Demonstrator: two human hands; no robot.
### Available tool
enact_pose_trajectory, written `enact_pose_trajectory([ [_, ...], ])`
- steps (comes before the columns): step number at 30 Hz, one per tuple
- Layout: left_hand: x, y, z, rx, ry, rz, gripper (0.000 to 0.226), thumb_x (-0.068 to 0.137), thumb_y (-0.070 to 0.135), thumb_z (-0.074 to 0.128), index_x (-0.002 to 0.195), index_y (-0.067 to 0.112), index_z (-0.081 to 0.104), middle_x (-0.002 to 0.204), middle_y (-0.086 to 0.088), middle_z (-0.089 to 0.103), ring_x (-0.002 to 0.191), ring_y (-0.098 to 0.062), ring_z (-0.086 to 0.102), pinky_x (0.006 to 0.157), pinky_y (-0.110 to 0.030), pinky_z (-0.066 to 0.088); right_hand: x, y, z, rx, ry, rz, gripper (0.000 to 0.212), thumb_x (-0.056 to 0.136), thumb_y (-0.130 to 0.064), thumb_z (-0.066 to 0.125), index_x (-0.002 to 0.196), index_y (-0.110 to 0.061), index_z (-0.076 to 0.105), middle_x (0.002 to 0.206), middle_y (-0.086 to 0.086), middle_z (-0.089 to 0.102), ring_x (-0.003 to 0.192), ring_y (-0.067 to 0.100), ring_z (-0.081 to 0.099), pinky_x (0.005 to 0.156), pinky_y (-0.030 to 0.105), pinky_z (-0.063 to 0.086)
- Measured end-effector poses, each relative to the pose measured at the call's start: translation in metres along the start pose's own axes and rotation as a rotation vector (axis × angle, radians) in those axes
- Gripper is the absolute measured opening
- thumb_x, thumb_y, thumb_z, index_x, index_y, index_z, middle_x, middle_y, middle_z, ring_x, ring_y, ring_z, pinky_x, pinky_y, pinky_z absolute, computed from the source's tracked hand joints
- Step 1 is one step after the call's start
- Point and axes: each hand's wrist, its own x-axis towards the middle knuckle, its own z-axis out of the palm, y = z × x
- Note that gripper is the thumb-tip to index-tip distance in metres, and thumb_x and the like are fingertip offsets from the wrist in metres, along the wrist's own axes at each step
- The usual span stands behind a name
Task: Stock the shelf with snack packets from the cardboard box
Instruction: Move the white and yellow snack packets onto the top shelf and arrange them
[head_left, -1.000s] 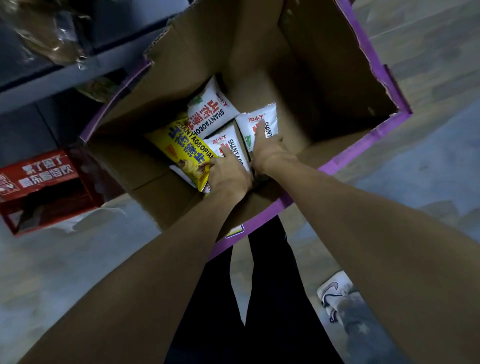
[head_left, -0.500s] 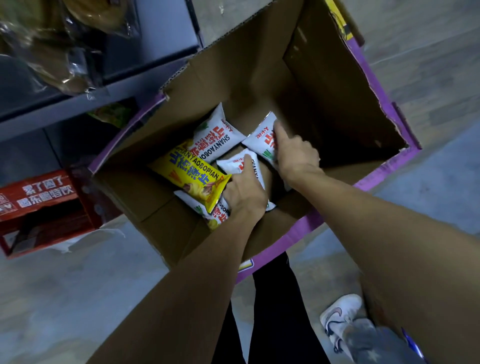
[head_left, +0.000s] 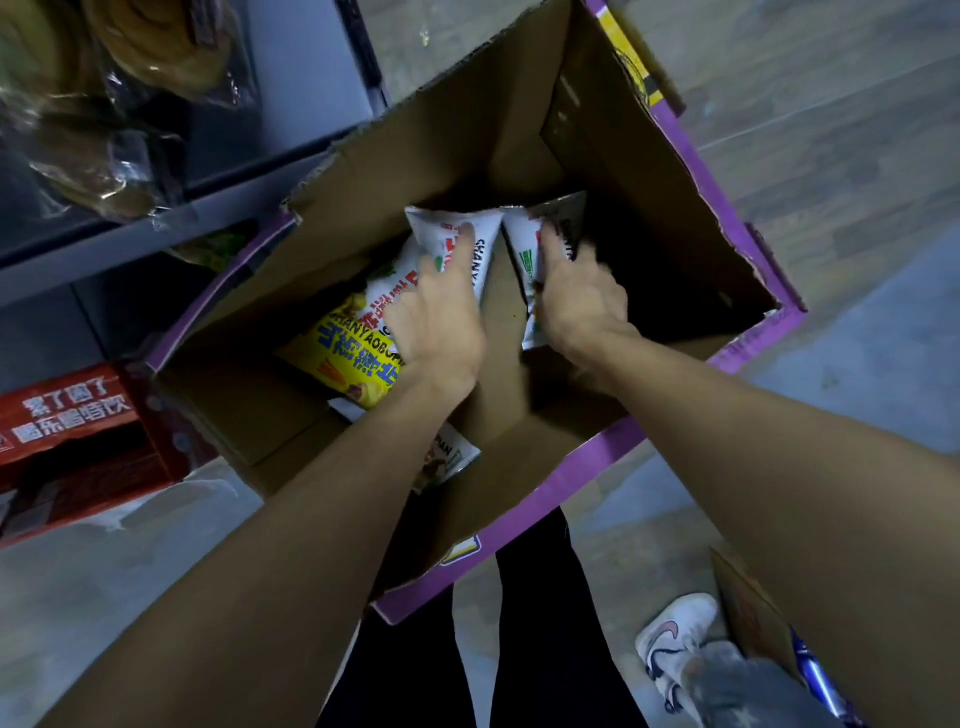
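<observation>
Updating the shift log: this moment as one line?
phase: picking | left hand: grips left white packet | right hand: grips right white packet | yellow packet: lying in cardboard box

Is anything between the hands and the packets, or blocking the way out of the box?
Nothing visible. The left hand holds the left packet and the right hand holds the right packet. The cardboard box is open above them, its flaps standing clear. Bagged goods sit on the shelf; free room there cannot be judged.
</observation>
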Motion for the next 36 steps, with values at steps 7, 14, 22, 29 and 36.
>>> enact_pose_trajectory([
  [7, 0.016, 0.004, 0.036, 0.057, -0.104, -0.072, 0.084, 0.087, 0.011, 0.061, 0.152, 0.034, 0.014, 0.138, -0.021, 0.033, 0.108, -0.036, 0.053, 0.077, -0.04, 0.047, 0.007, -0.009, 0.021, 0.145, -0.151, 0.088, 0.087, 0.095, -0.008, 0.047, 0.153, -0.035, -0.013, 0.157, 0.017, 0.004, 0.128, 0.039, 0.037, 0.1, 0.051, 0.037],
  [14, 0.031, 0.018, 0.047, 0.065, -0.12, -0.125, 0.085, 0.084, 0.011, 0.063, 0.152, 0.028, 0.015, 0.139, -0.025, 0.029, 0.102, -0.037, 0.054, 0.085, -0.039, 0.047, 0.015, -0.013, 0.033, 0.206, -0.122, 0.14, 0.093, 0.093, -0.01, 0.054, 0.152, -0.039, -0.012, 0.153, 0.015, 0.011, 0.129, 0.038, 0.033, 0.098, 0.056, 0.036],
  [22, 0.037, 0.011, 0.029, 0.098, -0.118, -0.055, 0.07, 0.084, 0.011, 0.064, 0.141, 0.027, 0.028, 0.123, -0.017, 0.043, 0.09, -0.033, 0.063, 0.066, -0.033, 0.037, 0.006, -0.012, 0.024, 0.307, -0.01, 0.191, 0.075, 0.096, -0.009, 0.049, 0.151, -0.044, 0.011, 0.136, 0.015, 0.036, 0.123, 0.035, 0.039, 0.095, 0.049, 0.04],
  [29, -0.018, -0.007, -0.043, -0.078, -0.13, -0.068, 0.068, 0.082, 0.028, 0.069, 0.139, 0.029, 0.033, 0.123, -0.013, 0.049, 0.103, -0.035, 0.058, 0.076, -0.039, 0.044, -0.042, -0.03, -0.032, 0.291, 0.005, 0.116, 0.077, 0.096, -0.019, 0.055, 0.155, -0.034, 0.008, 0.138, 0.013, 0.036, 0.119, 0.033, 0.044, 0.088, 0.041, 0.04],
  [36, -0.086, -0.018, -0.13, -0.174, 0.021, -0.091, 0.055, 0.079, 0.034, 0.069, 0.126, 0.03, 0.04, 0.105, -0.006, 0.053, 0.089, -0.031, 0.059, 0.064, -0.034, 0.037, -0.135, -0.046, -0.091, 0.283, 0.096, -0.011, 0.085, 0.092, -0.021, 0.06, 0.155, -0.037, 0.005, 0.129, 0.009, 0.042, 0.113, 0.029, 0.048, 0.073, 0.036, 0.031],
])
